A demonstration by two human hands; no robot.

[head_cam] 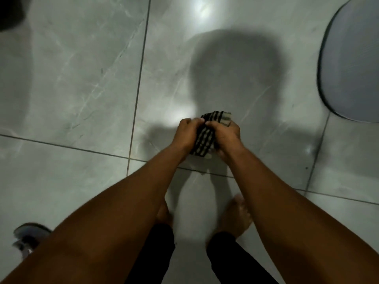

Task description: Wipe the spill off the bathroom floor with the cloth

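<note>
Both forearms extend forward; left hand [185,133] and right hand [224,134] are each clenched around a bunched black-and-pale striped cloth [207,134], held between them above the grey tiled floor [82,83]. Bare feet stand below.

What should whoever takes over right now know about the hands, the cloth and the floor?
Left hand: gripping the cloth from its left side.
Right hand: gripping the same cloth from the right.
Cloth: striped, bunched between both hands, held above the floor, not touching it.
Done: cloth is in hand.
Left: find the spill, which I cannot make out on the glossy tiles, then wipe it.
</note>
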